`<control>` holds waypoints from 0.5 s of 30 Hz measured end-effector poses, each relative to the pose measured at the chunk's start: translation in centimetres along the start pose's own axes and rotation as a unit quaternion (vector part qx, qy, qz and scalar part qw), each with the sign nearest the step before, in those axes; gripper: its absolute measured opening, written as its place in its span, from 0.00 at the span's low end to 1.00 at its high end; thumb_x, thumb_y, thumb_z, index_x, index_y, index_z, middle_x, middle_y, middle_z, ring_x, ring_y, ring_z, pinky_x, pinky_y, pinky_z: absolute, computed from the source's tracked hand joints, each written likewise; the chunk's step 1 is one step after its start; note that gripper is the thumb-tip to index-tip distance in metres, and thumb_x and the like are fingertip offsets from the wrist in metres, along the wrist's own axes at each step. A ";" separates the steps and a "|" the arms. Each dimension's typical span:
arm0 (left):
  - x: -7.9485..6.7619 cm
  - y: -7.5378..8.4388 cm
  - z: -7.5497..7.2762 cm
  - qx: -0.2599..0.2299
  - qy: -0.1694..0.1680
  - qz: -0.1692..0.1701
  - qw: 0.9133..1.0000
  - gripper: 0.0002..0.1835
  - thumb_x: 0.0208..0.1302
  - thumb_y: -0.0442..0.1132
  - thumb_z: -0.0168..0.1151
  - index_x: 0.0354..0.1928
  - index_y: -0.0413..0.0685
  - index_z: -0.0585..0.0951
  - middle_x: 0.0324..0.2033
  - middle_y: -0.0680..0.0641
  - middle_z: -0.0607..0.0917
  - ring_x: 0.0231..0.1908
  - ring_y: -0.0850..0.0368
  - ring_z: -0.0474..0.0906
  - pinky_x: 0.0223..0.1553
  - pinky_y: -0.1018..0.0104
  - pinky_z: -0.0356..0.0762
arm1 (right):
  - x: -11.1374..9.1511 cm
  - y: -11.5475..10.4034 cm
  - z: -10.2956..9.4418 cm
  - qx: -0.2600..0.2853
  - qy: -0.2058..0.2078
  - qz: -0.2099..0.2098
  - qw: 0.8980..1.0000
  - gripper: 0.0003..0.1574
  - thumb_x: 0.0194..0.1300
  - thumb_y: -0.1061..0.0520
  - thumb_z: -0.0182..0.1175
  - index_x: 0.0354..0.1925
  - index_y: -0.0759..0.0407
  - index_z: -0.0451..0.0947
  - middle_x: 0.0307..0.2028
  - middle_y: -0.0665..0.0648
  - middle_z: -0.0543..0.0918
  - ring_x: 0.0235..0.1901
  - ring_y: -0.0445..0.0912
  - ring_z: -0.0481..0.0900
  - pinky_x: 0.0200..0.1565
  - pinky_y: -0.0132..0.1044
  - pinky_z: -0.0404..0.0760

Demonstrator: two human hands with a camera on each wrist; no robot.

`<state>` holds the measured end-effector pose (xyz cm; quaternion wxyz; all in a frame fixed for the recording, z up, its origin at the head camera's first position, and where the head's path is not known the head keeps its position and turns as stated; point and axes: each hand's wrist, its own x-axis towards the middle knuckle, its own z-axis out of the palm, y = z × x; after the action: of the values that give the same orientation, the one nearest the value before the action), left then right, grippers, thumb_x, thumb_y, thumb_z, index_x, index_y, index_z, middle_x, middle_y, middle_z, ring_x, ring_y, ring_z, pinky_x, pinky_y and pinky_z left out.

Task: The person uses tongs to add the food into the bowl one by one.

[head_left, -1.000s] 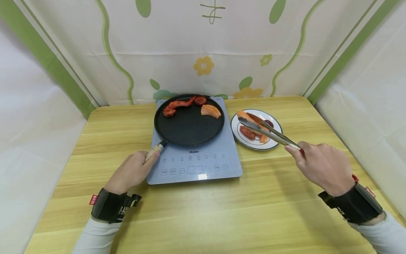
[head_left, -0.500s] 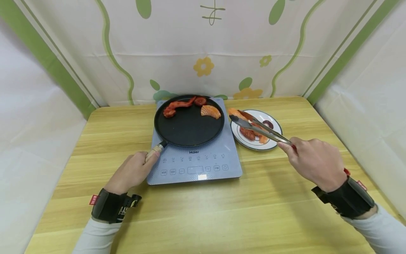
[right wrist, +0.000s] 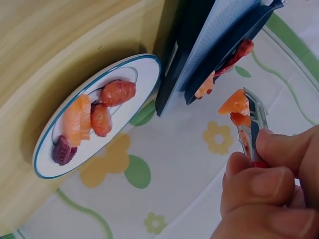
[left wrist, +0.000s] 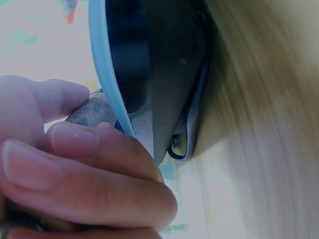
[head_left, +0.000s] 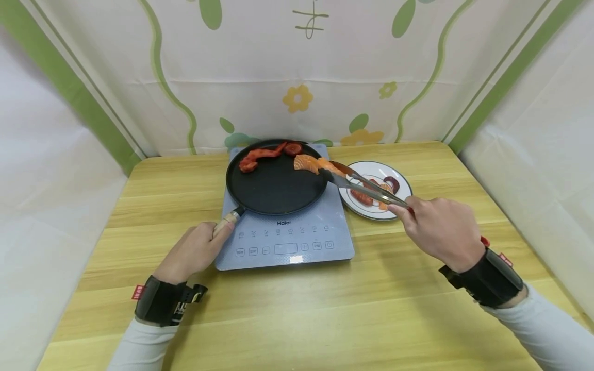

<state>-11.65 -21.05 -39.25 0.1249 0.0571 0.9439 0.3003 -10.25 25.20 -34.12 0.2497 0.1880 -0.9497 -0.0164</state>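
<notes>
My left hand (head_left: 192,252) grips the wooden handle (head_left: 225,223) of a flat black frying pan (head_left: 274,193); in the left wrist view its fingers curl round that handle (left wrist: 93,112). In my right hand (head_left: 441,226) I hold metal tongs (head_left: 364,190). Between their tips is a slice of orange salmon (right wrist: 234,103), over the pan's right rim in the head view. Another salmon slice (head_left: 306,163) lies in the pan, beside a round red piece (head_left: 293,149) and a long, curved strip of red meat (head_left: 260,154).
The pan sits on a grey Haier induction cooker (head_left: 283,237). To its right, a white plate (head_left: 402,198) with a dark rim holds sausage pieces (right wrist: 118,92), more salmon (right wrist: 76,119) and a purple tentacle piece (right wrist: 63,150). Behind the wooden table (head_left: 287,309) hangs a patterned cloth (head_left: 232,62).
My right hand has moved left, carrying the salmon slice in the tongs from above the plate to the pan's right edge. My left hand stays on the handle.
</notes>
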 end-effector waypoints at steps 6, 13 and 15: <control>0.0 0.0 -0.1 0.003 0.003 0.002 1.000 0.34 0.69 0.70 0.33 0.27 0.46 0.68 0.21 0.47 0.68 0.18 0.52 0.65 0.19 0.63 0.60 | 1.0 -0.6 0.6 -0.002 -0.001 -0.018 1.000 0.26 0.68 0.38 0.51 0.20 0.50 0.62 0.09 0.46 0.51 0.08 0.43 0.51 0.13 0.40 0.49; 0.0 -0.1 -0.1 0.002 0.005 0.004 1.000 0.34 0.68 0.70 0.33 0.26 0.46 0.68 0.20 0.47 0.68 0.17 0.53 0.64 0.19 0.63 0.60 | 2.1 -1.5 1.2 0.010 -0.006 -0.029 1.000 0.22 0.68 0.39 0.52 0.32 0.55 0.75 0.09 0.47 0.52 0.08 0.43 0.52 0.11 0.38 0.50; -0.1 -0.1 -0.1 0.002 0.006 0.005 1.000 0.34 0.69 0.70 0.34 0.26 0.46 0.67 0.20 0.48 0.68 0.17 0.53 0.64 0.19 0.63 0.60 | 2.5 -1.8 1.5 0.013 -0.008 -0.031 0.999 0.23 0.68 0.39 0.52 0.26 0.55 0.70 0.10 0.47 0.52 0.08 0.43 0.52 0.12 0.38 0.50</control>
<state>-11.61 -21.14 -39.23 0.1171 0.0606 0.9451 0.2991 -12.36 22.54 -34.44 0.2385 0.2206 -0.9457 -0.0131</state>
